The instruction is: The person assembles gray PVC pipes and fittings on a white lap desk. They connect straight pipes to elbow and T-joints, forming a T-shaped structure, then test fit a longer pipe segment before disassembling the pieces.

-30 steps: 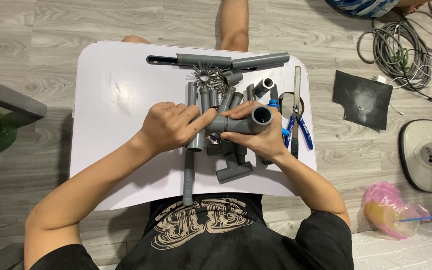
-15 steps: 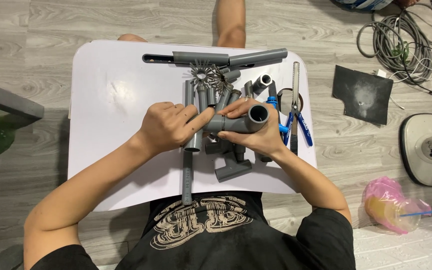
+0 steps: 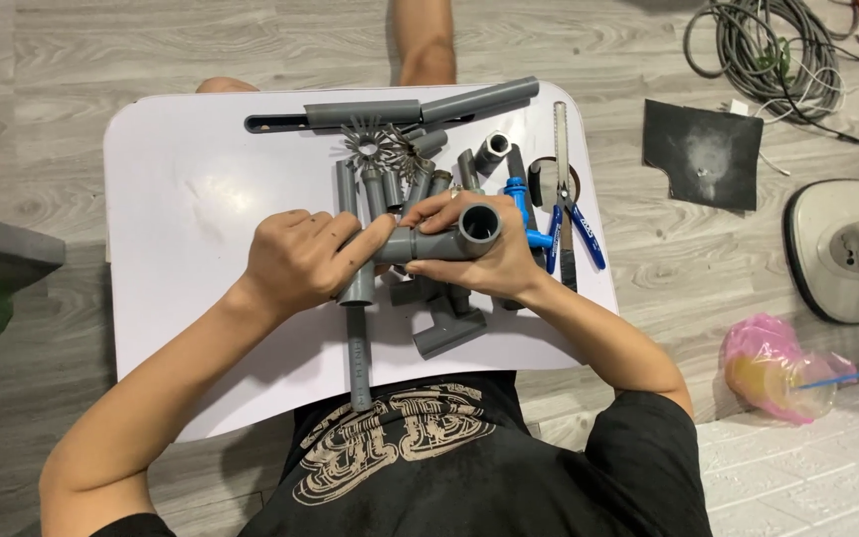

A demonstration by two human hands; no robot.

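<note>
Pink plastic bag [image 3: 770,363] on the floor holds a yellowish cup; both hands, left [image 3: 295,261] and right [image 3: 479,267], closed around grey plastic pipe fitting [image 3: 444,239], its round mouth open, above the white surface [image 3: 191,199].

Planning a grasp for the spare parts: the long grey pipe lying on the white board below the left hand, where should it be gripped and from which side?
Probably the bare lower half of the long grey pipe, pinched across its width from above. It lies flat on the white board, pointing toward the person, with open board on both sides there. Its upper end runs under the left hand among the other fittings, so that end is crowded.
</note>
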